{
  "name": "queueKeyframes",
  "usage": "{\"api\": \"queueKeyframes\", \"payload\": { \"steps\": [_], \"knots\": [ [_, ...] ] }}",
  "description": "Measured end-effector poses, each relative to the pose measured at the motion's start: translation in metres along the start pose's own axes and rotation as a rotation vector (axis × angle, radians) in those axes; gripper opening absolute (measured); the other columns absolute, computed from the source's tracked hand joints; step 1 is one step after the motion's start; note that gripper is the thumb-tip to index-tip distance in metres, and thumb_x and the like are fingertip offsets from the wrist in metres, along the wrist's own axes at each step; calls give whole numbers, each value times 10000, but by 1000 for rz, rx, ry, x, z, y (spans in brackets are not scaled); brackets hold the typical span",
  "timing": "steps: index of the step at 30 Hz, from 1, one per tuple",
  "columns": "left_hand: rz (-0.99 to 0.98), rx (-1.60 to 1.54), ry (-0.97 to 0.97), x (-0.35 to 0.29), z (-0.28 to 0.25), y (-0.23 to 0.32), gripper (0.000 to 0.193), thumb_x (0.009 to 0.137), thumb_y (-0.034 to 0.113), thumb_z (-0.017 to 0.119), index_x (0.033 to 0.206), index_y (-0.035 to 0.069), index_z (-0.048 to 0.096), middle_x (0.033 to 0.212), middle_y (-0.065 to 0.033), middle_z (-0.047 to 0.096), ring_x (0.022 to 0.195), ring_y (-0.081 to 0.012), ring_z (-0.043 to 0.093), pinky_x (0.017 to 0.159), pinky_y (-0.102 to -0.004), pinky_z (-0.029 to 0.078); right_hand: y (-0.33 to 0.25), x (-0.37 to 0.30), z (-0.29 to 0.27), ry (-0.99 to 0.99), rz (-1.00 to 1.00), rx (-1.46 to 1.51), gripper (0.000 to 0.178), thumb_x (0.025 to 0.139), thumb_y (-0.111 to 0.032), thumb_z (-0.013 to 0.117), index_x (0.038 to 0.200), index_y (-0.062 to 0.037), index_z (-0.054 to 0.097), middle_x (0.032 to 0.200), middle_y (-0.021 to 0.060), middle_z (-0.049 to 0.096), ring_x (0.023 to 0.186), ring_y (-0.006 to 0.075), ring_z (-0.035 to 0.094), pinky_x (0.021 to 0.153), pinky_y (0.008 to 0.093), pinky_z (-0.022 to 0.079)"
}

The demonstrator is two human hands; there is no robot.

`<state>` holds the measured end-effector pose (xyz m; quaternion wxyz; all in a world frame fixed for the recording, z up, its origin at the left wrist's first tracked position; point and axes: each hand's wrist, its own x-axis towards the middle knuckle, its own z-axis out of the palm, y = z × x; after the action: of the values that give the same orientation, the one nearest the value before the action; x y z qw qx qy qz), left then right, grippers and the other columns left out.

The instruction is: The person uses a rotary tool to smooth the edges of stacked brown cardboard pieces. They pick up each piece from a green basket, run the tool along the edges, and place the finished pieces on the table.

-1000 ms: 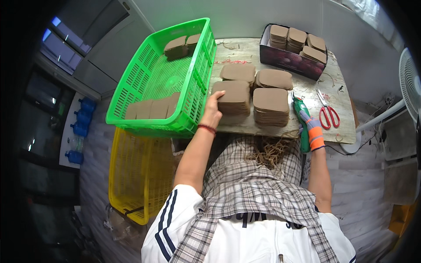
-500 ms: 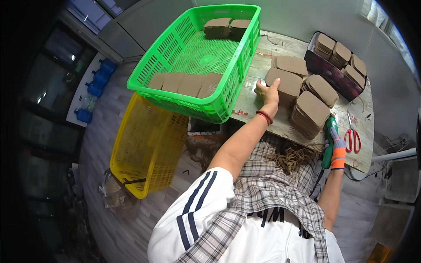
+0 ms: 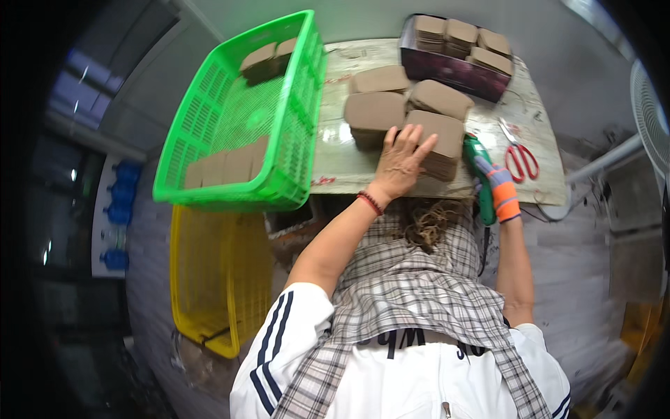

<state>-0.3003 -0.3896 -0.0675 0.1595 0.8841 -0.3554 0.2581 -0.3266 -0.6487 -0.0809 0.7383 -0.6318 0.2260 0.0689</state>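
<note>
The left crate (image 3: 299,140) and far-right box (image 3: 453,73) hold brown stacks (image 3: 430,28). The left hand (image 3: 399,165), fingers spread, partly hides a near stack (image 3: 441,133); the right hand (image 3: 498,188) grips a half-covered tool (image 3: 476,149).

Looks to be a small workshop, judging by the worn worktable (image 3: 335,157) littered with scraps and crowded with stacked brown pads (image 3: 436,133); has a green hand tool (image 3: 475,148) and red-handled scissors (image 3: 514,144) within reach; keeps more stacks in a green plastic crate (image 3: 300,133) and a dark box (image 3: 453,74); also includes a yellow crate (image 3: 232,300) below, a white fan (image 3: 650,115), pale walls (image 3: 363,21) and blue water jugs (image 3: 123,214) at the left.
</note>
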Motion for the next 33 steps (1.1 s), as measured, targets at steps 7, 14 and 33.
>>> {"api": "queueKeyframes", "payload": {
  "steps": [7, 14, 33],
  "knots": [
    [-76, 116, 21, 32, 26, 29, 842, 655, 222, 777, 1376, 158, 348, 1310, -149, 370, 1245, -305, 333, 1057, -483, 196, 6, -35, -25, 99, -45, -75, 345, 759, -291, 756, 883, -79, 514, 598, 55, 532, 428, 146, 498, 387, 272, 397],
    [-171, -82, 96, 69, 20, 38, 623, 765, 303, 694, 1286, 56, 458, 1239, -161, 452, 1193, -310, 377, 1037, -461, 235, 33, -66, -56, 271, -277, -494, 464, 726, -366, 767, 951, 8, 609, 686, 50, 613, 560, 131, 544, 530, 287, 442],
    [-668, -1183, 163, 87, 5, 12, 244, 730, 58, 724, 896, 39, 546, 986, -87, 587, 900, -219, 555, 821, -348, 453, 47, -124, -39, 294, -406, -343, 492, 753, -272, 755, 1135, -17, 580, 899, 71, 668, 748, 122, 608, 676, 267, 491]
  ]
}}
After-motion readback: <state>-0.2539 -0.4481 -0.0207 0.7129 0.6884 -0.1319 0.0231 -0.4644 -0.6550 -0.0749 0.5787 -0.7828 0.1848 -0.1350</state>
